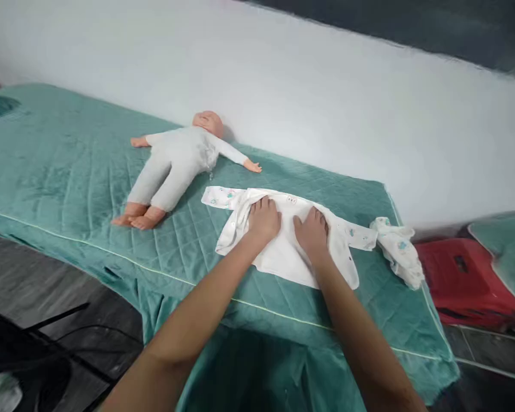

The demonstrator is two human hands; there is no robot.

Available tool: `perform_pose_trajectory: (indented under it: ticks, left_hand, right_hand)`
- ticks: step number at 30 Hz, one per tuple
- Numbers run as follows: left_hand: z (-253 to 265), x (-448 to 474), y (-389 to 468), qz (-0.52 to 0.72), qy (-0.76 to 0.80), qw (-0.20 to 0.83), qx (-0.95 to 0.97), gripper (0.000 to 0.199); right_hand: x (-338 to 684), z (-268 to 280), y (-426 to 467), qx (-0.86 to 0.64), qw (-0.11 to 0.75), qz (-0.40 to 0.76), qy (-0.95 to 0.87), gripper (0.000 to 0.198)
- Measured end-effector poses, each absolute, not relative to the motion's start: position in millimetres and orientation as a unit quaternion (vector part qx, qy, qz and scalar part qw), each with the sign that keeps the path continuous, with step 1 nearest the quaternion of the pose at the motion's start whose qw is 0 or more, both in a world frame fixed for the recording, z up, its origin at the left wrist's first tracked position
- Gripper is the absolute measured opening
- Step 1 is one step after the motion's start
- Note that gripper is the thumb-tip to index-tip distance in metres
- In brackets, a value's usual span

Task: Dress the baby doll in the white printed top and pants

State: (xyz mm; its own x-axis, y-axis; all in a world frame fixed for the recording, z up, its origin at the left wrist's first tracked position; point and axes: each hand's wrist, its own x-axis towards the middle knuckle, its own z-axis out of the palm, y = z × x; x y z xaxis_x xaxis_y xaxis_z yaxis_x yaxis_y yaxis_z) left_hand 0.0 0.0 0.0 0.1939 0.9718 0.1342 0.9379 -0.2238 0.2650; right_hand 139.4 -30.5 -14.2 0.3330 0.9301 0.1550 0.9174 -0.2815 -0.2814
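head view looks down on a bed covered with a teal quilted bedspread (68, 171), set against a white wall (326, 86). both bare hands rest palm down, fingers spread flat and gripping nothing, on a white baby garment with small pastel prints (285, 252) that lies spread out near the front edge of the bed, toward its right end. left hand (264, 220) presses on the garment's left part, beside a bunched fold of cloth, and right hand (312, 232) presses just beside it on the middle of the garment; the two hands are near each other but not touching. one sleeve of the garment reaches out toward the left, the other toward the right.

just beyond the right sleeve, at the right edge of the bed, lies a second small white printed cloth, crumpled (398, 249); whether it touches the sleeve cannot be told. behind the garment, nearer the wall edge, a plastic baby doll in a pale grey one-piece suit (175, 163) lies on its back with arms stretched out, bare feet pointing to the front-left, its near hand close to the garment's top edge. off the bed's right end sits a red plastic object (463, 280) on the floor.
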Motion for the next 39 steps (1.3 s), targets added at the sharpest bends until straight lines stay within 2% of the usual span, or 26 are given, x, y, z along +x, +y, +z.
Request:
perform_pose_trajectory:
  ticks: [7, 15, 27, 39]
  left_hand:
    - [6, -2, 2, 0.127, 0.677, 0.089, 0.719, 0.05]
    - [0, 8, 40, 0.167, 0.653, 0.082, 0.734, 0.046]
    - [-23, 19, 91, 0.168, 0.64, 0.073, 0.746, 0.055]
    - [-17, 27, 103, 0.128, 0.672, 0.094, 0.723, 0.053]
  right_hand:
    - [141, -11, -30, -0.811, 0.179, -0.015, -0.557, 0.071]
    - [156, -4, -4, -0.805, 0.152, 0.013, -0.573, 0.074]
    - [179, -18, 41, -0.802, 0.127, 0.003, -0.584, 0.071]
    - [181, -23, 45, -0.801, 0.116, 0.059, -0.585, 0.073]
